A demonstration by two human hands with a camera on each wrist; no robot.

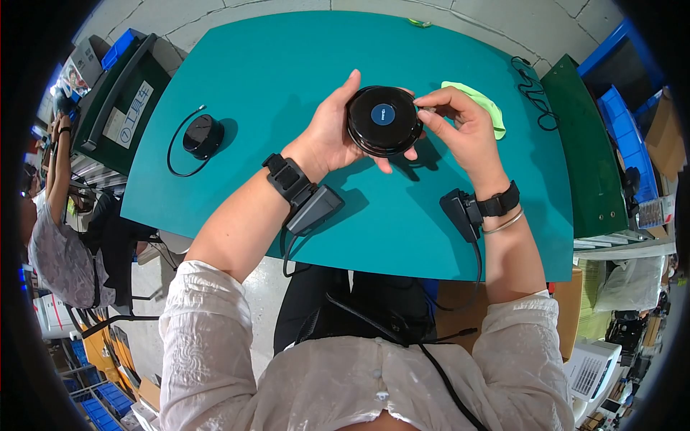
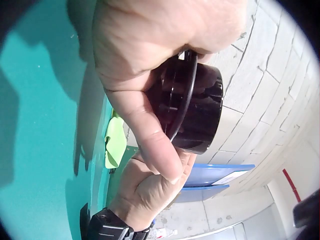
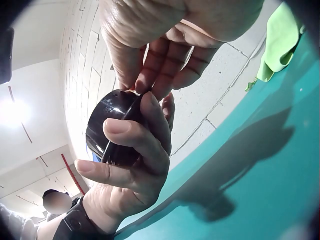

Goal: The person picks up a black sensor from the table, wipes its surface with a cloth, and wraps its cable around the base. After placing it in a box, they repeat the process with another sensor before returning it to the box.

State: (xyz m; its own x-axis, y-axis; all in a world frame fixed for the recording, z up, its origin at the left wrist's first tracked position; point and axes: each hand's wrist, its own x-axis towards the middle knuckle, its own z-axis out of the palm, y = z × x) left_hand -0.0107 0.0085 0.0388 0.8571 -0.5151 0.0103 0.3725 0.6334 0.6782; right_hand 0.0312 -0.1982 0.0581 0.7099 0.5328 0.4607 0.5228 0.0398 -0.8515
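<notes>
My left hand grips a round, glossy black device above the table, fingers wrapped about its side. A round blue label marks the middle of its top face. Thin black cable runs around the device's side, passing under the left fingers. At the device's right edge, my right hand pinches the cable's end between thumb and fingertips. The right wrist view shows those fingertips right at the device's rim, largely hiding the cable end.
A second black device lies on the left of the green table, its cable curved beside it. Right of the hands lies a bright green cloth. A black cable rests near the right edge. Another person is at far left.
</notes>
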